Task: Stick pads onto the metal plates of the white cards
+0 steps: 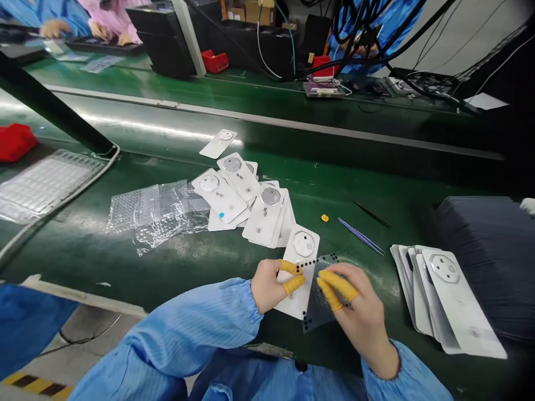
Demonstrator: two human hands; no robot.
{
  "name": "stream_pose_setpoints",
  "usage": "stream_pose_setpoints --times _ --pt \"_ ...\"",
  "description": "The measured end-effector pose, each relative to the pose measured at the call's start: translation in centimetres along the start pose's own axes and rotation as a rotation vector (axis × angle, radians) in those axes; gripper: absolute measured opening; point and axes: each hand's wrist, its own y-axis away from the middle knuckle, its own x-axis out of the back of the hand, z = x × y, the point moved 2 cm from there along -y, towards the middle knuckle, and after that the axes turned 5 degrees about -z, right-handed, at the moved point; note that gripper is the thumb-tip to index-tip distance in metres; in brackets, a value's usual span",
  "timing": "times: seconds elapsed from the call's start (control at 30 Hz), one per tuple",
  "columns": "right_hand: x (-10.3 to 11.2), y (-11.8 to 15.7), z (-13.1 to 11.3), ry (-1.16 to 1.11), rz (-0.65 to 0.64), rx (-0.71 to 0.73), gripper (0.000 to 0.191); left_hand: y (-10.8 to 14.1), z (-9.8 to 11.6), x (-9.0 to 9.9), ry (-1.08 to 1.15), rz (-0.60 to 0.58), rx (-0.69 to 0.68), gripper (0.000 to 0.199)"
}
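Note:
A clear sheet with small black dots (320, 312) along its edges lies slanted over a white card-shaped plate (311, 234) with an octagonal silver window. At the sheet's upper left corner, my left hand (271, 284) has its yellow-capped thumb and finger closed on the edge. My right hand (355, 301), also in yellow finger cots, is over the sheet with fingertips pinched together; whatever is between them is too small to make out. Beyond the hands rest blue tweezers (360, 236), dark tweezers (373, 214) and a small yellow round piece (325, 218).
Overlapping white plates (263, 217) lie ahead, beside clear plastic bags (161, 214). To the right stand a fanned row of white plates (455, 301) and a dark stack (485, 262). A clear tray (45, 178) and black post (54, 106) are left. Other people work across the bench.

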Motion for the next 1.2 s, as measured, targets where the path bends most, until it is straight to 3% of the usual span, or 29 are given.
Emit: stream_pose_setpoints --times 0.07,0.2,0.47,0.73,1.0,1.13,1.2 --pt "-0.8 -0.6 -1.1 -0.035 -0.129 0.138 0.030 0.1 0.1 -0.2 -0.030 -0.032 -0.018 0.025" --pt "-1.9 -1.1 -1.1 -0.071 -0.282 0.206 0.032 0.4 0.3 -0.3 -0.092 -0.078 -0.043 0.024" --pt "-2.8 -0.4 -0.4 -0.010 -0.168 0.303 0.033 0.6 0.2 -0.3 -0.223 -0.070 -0.031 0.025" --pt "-4.0 0.1 0.2 -0.051 -0.147 0.243 0.032 0.5 0.1 -0.3 -0.283 -0.075 -0.011 0.026" --pt "-4.2 -1.2 1.0 -0.228 -0.181 -0.009 0.011 0.0 0.6 -0.1 -0.318 -0.083 -0.062 0.021" --pt "-4.2 -1.0 1.6 -0.234 -0.167 -0.074 0.009 0.9 1.3 1.1 -0.319 -0.102 -0.051 0.022" --pt "-4.1 -0.9 1.6 -0.228 -0.181 -0.055 0.010 2.1 1.8 2.3 -0.290 -0.040 -0.033 0.025"
